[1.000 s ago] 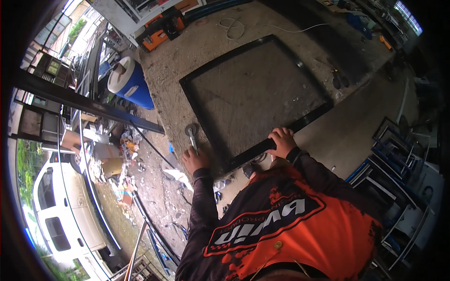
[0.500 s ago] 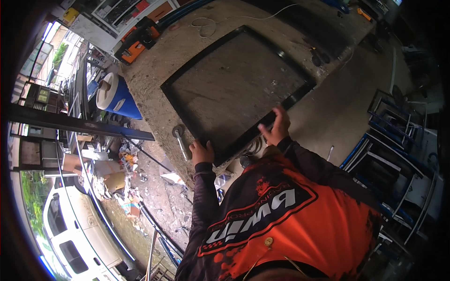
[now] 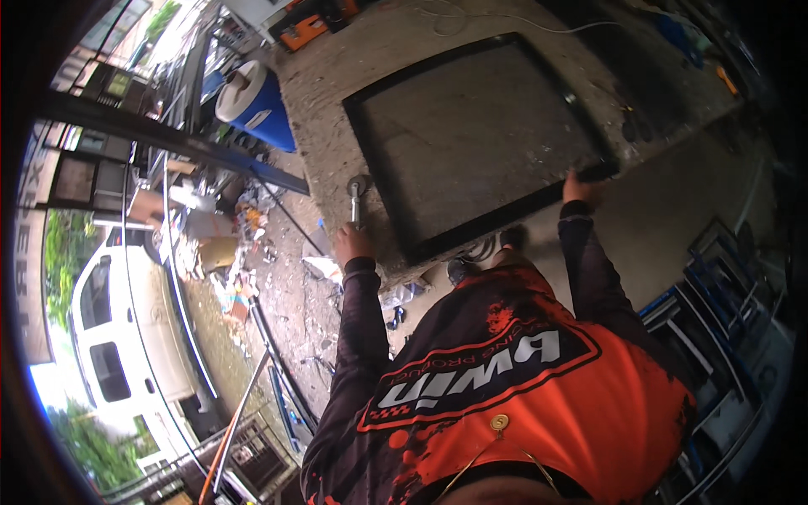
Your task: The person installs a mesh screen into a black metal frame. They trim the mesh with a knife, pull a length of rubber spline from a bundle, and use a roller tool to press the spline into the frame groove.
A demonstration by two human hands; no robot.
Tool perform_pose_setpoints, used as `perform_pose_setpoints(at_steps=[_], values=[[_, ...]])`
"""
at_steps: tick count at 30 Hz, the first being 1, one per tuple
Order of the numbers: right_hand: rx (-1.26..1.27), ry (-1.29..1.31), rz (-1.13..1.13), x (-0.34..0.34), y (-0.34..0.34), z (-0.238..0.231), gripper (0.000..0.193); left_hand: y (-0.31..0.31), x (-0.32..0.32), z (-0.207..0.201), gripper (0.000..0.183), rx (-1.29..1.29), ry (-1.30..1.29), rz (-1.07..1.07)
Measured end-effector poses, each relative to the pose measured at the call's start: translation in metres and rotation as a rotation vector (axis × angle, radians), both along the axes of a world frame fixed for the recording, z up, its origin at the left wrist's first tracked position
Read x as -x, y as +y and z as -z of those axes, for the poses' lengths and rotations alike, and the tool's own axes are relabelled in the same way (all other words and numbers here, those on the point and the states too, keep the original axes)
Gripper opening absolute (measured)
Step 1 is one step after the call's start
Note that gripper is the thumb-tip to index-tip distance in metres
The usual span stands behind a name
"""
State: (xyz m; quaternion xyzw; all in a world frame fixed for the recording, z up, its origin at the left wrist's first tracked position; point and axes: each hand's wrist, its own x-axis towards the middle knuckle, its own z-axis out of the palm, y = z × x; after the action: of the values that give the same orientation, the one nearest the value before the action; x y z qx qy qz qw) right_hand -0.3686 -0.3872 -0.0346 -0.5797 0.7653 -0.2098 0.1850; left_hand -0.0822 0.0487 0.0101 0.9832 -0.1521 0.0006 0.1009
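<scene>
Black rectangular frame [image 3: 488,224] lies flat on the dusty brown table [image 3: 324,126]. Left of it, the left hand [image 3: 353,244] curls its fingers at a silver-handled wheeled tool [image 3: 356,200], grip unclear; the right hand [image 3: 581,192] is at the frame's right corner, finger opening impossible to tell. Light, even pressure should keep the frame steady.

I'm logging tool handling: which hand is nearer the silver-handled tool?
Left. The left hand is at the near end of the silver-handled tool; the right hand is well to its right, by the right corner of the black frame.
</scene>
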Motion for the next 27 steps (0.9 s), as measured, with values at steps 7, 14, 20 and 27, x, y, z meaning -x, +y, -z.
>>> perform_pose_setpoints(at_steps=[7, 14, 20, 27], values=[[-0.051, 0.164, -0.077, 0.008, -0.008, 0.011, 0.114, -0.001, 0.018, 0.0, 0.034, 0.248, 0.157, -0.259], [-0.066, 0.316, -0.289, -0.012, -0.062, -0.001, 0.107, -0.029, 0.034, 0.031, 0.035, 0.769, 0.267, -0.259], [-0.034, 0.283, -0.359, -0.052, -0.109, 0.009, 0.1, -0.107, 0.047, 0.018, 0.038, 0.465, 0.173, -0.213], [0.037, -0.881, -0.472, -0.08, -0.167, -0.024, 0.08, -0.156, 0.069, -0.033, 0.028, 1.672, 0.883, -0.497]])
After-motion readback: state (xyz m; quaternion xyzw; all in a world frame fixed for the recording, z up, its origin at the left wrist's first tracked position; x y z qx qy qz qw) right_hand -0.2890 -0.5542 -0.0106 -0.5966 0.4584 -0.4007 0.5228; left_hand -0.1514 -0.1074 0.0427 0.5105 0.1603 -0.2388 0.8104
